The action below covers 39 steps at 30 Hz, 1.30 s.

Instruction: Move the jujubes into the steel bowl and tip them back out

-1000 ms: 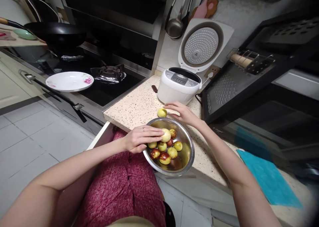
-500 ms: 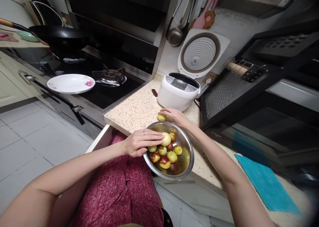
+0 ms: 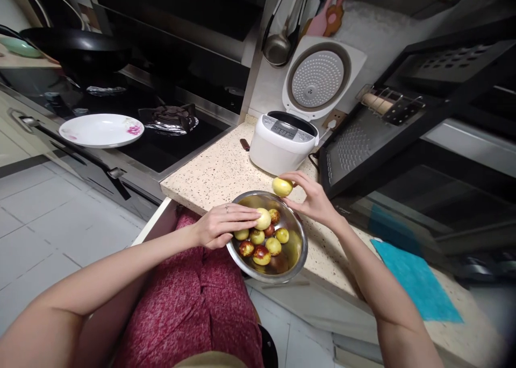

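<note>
A steel bowl (image 3: 296,263) holds several yellow-green and reddish-brown jujubes (image 3: 273,246) and juts past the counter's front edge. My left hand (image 3: 220,225) lies across its left rim, fingers stretched out together and fingertips touching a pale yellow jujube (image 3: 263,219) on top of the others. The thumb rests near the rim. Above the far right rim, my right hand (image 3: 312,198) pinches a yellow jujube (image 3: 282,187) between thumb and fingers.
Behind the bowl, a white rice cooker (image 3: 282,147) has its lid up. A floral plate (image 3: 102,130) and a black wok (image 3: 78,48) are on the stove at left. A black oven (image 3: 411,169) and a blue cloth (image 3: 419,282) lie to the right.
My right hand has lifted the jujube off the counter and brought it up and right, above the bowl's far rim. My left hand stays in place on the bowl.
</note>
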Each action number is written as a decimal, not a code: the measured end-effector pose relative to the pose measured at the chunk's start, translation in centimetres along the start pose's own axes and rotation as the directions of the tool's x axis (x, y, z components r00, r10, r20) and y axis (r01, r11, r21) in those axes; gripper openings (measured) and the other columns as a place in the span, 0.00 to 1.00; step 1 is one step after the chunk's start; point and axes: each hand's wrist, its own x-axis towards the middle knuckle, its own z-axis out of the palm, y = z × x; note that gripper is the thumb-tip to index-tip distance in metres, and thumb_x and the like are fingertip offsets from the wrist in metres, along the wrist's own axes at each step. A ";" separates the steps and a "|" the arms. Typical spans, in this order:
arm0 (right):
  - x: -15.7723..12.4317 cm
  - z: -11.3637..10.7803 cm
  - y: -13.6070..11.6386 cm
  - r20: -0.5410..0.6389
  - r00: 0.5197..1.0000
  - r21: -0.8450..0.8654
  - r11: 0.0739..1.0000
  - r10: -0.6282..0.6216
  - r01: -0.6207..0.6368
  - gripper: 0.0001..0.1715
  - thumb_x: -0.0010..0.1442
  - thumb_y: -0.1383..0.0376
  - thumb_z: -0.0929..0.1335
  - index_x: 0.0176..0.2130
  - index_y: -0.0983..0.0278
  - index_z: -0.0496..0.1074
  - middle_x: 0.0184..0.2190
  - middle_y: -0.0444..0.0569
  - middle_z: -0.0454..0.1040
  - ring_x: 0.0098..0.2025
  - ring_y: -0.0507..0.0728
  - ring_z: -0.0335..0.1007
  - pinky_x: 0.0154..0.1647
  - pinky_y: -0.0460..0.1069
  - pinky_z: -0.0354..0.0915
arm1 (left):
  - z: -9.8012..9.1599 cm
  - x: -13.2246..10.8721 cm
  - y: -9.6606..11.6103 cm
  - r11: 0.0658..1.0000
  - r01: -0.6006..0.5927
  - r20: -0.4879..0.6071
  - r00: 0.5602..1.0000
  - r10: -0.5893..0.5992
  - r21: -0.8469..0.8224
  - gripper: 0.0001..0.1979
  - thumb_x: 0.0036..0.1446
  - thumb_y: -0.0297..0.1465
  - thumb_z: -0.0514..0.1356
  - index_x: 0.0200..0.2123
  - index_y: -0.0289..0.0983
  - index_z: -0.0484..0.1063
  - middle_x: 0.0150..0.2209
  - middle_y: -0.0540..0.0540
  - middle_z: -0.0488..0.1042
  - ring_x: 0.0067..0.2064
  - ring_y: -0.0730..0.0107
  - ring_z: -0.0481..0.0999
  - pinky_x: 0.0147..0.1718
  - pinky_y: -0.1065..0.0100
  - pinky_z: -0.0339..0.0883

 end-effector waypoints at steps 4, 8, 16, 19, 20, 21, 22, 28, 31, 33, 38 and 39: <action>-2.4 -0.9 -3.4 -0.006 0.995 0.045 0.995 0.095 -0.094 0.21 0.62 0.62 0.72 0.55 0.58 0.72 0.50 0.53 0.77 0.50 0.64 0.75 0.52 0.57 0.73 | -0.1 0.1 0.0 1.000 -0.002 -0.002 1.000 0.002 -0.016 0.30 0.76 0.42 0.40 0.68 0.32 0.66 0.62 0.32 0.75 0.67 0.53 0.72 0.60 0.49 0.74; -4.4 -0.9 -5.7 0.077 0.980 0.115 0.975 0.182 -0.190 0.23 0.59 0.64 0.74 0.54 0.58 0.72 0.50 0.52 0.78 0.49 0.63 0.77 0.51 0.56 0.74 | -0.2 0.2 0.1 1.000 0.006 0.000 1.000 -0.006 -0.020 0.30 0.76 0.42 0.40 0.68 0.32 0.66 0.62 0.32 0.74 0.67 0.53 0.72 0.60 0.48 0.74; -5.6 0.9 -7.5 0.177 0.953 0.177 0.945 0.246 -0.277 0.26 0.58 0.63 0.75 0.55 0.57 0.74 0.53 0.52 0.79 0.52 0.64 0.79 0.55 0.59 0.73 | -0.1 0.0 0.0 1.000 0.008 -0.002 1.000 -0.008 -0.002 0.30 0.76 0.41 0.40 0.67 0.31 0.67 0.62 0.30 0.74 0.67 0.54 0.72 0.59 0.47 0.74; -5.6 1.1 -7.5 0.197 0.948 0.189 0.939 0.250 -0.287 0.26 0.59 0.61 0.76 0.56 0.57 0.74 0.54 0.52 0.80 0.52 0.64 0.79 0.55 0.59 0.73 | -0.1 -0.1 0.0 1.000 0.014 -0.002 1.000 -0.014 0.007 0.29 0.76 0.41 0.40 0.67 0.32 0.67 0.63 0.31 0.74 0.67 0.54 0.72 0.58 0.47 0.75; -5.6 1.1 -7.5 0.205 0.946 0.195 0.937 0.251 -0.290 0.26 0.60 0.60 0.76 0.57 0.56 0.74 0.54 0.53 0.80 0.52 0.63 0.79 0.54 0.59 0.73 | -0.2 -0.1 0.0 1.000 0.015 -0.001 1.000 -0.015 0.008 0.29 0.76 0.41 0.40 0.67 0.32 0.66 0.63 0.31 0.74 0.67 0.54 0.72 0.58 0.47 0.75; -5.6 1.1 -7.5 0.213 0.945 0.201 0.935 0.250 -0.293 0.26 0.61 0.59 0.76 0.57 0.56 0.74 0.54 0.53 0.79 0.52 0.63 0.78 0.54 0.59 0.74 | -0.2 -0.1 0.0 1.000 0.016 0.000 1.000 -0.016 0.009 0.29 0.76 0.41 0.40 0.67 0.33 0.66 0.63 0.32 0.74 0.67 0.54 0.72 0.58 0.47 0.75; -5.5 0.9 -7.4 0.220 0.943 0.209 0.932 0.249 -0.295 0.27 0.61 0.57 0.77 0.57 0.56 0.74 0.54 0.53 0.79 0.52 0.63 0.78 0.54 0.58 0.74 | -0.2 -0.1 0.1 1.000 0.015 0.000 1.000 -0.015 0.009 0.29 0.76 0.41 0.40 0.67 0.33 0.66 0.63 0.32 0.74 0.67 0.55 0.72 0.58 0.47 0.75; -4.9 -0.5 -5.9 0.232 0.940 0.290 0.905 0.248 -0.310 0.28 0.58 0.53 0.79 0.56 0.57 0.77 0.54 0.51 0.80 0.55 0.63 0.77 0.59 0.58 0.71 | -0.2 0.1 0.2 1.000 0.005 0.001 1.000 -0.005 0.005 0.30 0.76 0.41 0.39 0.67 0.32 0.66 0.63 0.31 0.73 0.67 0.54 0.72 0.59 0.47 0.75; -3.9 -0.6 -3.7 0.114 0.944 0.305 0.893 0.311 -0.331 0.20 0.64 0.53 0.74 0.52 0.59 0.79 0.51 0.52 0.81 0.53 0.63 0.78 0.58 0.58 0.71 | -0.1 0.0 0.2 1.000 0.014 -0.025 1.000 -0.014 -0.001 0.29 0.76 0.41 0.40 0.68 0.32 0.65 0.63 0.31 0.73 0.67 0.54 0.72 0.60 0.47 0.74; -3.2 -0.1 -2.0 0.018 0.935 0.317 0.885 0.353 -0.341 0.18 0.66 0.52 0.72 0.48 0.60 0.80 0.48 0.52 0.82 0.49 0.62 0.79 0.54 0.58 0.73 | 0.1 -0.1 0.2 1.000 0.019 -0.049 0.999 -0.019 -0.001 0.29 0.76 0.41 0.41 0.69 0.31 0.63 0.62 0.30 0.74 0.67 0.54 0.72 0.59 0.48 0.74; -2.4 2.4 1.5 -0.159 0.914 0.336 0.891 0.372 -0.305 0.17 0.66 0.51 0.70 0.42 0.61 0.80 0.43 0.52 0.83 0.46 0.61 0.79 0.48 0.56 0.74 | 0.2 -0.3 0.0 1.000 0.019 -0.070 0.997 -0.019 0.002 0.29 0.76 0.41 0.41 0.70 0.31 0.61 0.62 0.30 0.74 0.67 0.53 0.72 0.60 0.49 0.73; -2.5 2.9 1.9 -0.186 0.910 0.330 0.896 0.370 -0.297 0.17 0.66 0.51 0.70 0.41 0.61 0.80 0.42 0.52 0.83 0.45 0.61 0.79 0.47 0.56 0.74 | 0.2 -0.3 0.0 1.000 0.020 -0.069 0.997 -0.020 0.001 0.29 0.76 0.42 0.41 0.70 0.31 0.61 0.62 0.30 0.74 0.67 0.54 0.72 0.61 0.49 0.73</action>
